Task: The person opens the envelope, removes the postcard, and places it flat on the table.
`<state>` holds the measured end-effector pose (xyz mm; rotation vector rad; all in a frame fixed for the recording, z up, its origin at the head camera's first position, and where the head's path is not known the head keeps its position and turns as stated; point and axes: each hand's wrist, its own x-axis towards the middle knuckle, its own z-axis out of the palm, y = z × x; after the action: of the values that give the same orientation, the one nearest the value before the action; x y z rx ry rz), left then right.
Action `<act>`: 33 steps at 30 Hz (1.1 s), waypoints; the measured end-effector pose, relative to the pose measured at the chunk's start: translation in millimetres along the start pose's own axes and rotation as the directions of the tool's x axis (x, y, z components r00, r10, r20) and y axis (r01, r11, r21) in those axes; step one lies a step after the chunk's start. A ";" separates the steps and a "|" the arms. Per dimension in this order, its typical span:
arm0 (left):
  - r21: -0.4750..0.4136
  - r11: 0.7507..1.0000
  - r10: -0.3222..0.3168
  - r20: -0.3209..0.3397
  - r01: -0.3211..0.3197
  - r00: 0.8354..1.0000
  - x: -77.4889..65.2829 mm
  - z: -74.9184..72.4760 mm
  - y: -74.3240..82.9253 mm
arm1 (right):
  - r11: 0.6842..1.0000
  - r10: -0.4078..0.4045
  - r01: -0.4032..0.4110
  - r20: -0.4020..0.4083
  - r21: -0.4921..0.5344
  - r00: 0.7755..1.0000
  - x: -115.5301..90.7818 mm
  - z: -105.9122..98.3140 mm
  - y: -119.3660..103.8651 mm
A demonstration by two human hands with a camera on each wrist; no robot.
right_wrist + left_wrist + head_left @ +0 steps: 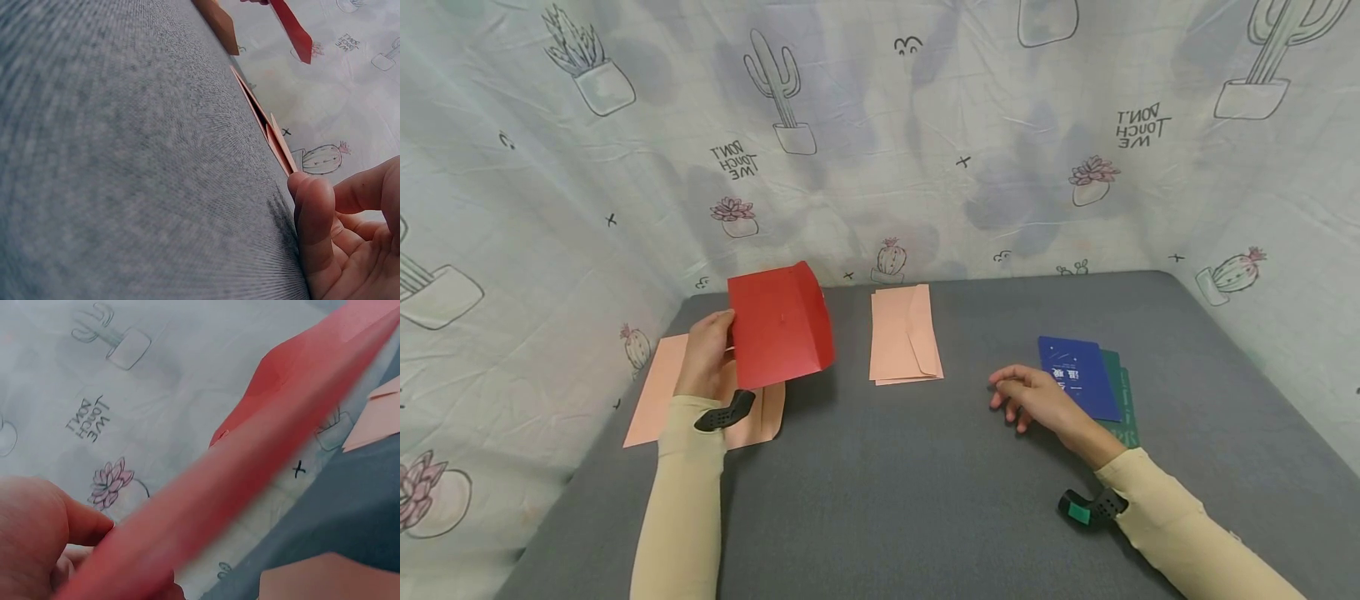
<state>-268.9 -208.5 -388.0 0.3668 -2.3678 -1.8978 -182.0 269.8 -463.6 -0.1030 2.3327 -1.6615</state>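
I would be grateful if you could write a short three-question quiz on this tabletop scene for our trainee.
1. Which hand holds the red rectangular paper envelope?
2. True or false: the dark-blue rectangular printed card lies beneath the green rectangular cards.
3. Fill in the blank: the pale-pink rectangular paper envelopes midway across the dark-grey table lie near its ____ edge, as the head view shows.

Key:
1. The left hand.
2. False; it lies on top, partly covering them.
3. Far.
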 end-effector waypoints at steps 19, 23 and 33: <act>-0.047 0.989 -0.146 -0.092 0.142 0.985 14.1 -19.5 -17.6 | 1.000 -0.008 0.008 -0.002 -0.006 1.000 1.7 0.0 1.5; -0.089 0.983 -0.170 -0.107 0.161 0.980 15.8 -25.2 -21.8 | 1.000 0.002 -0.002 -0.001 -0.007 1.000 2.0 -0.3 1.1; -0.094 0.972 -0.228 -0.154 0.216 0.961 17.8 -31.6 -34.5 | 1.000 0.001 -0.001 0.000 -0.007 1.000 1.3 -0.4 0.6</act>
<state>-274.7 -249.7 -415.8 0.7802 -2.2210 -1.9555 -183.3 270.1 -464.2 -0.1027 2.3380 -1.6530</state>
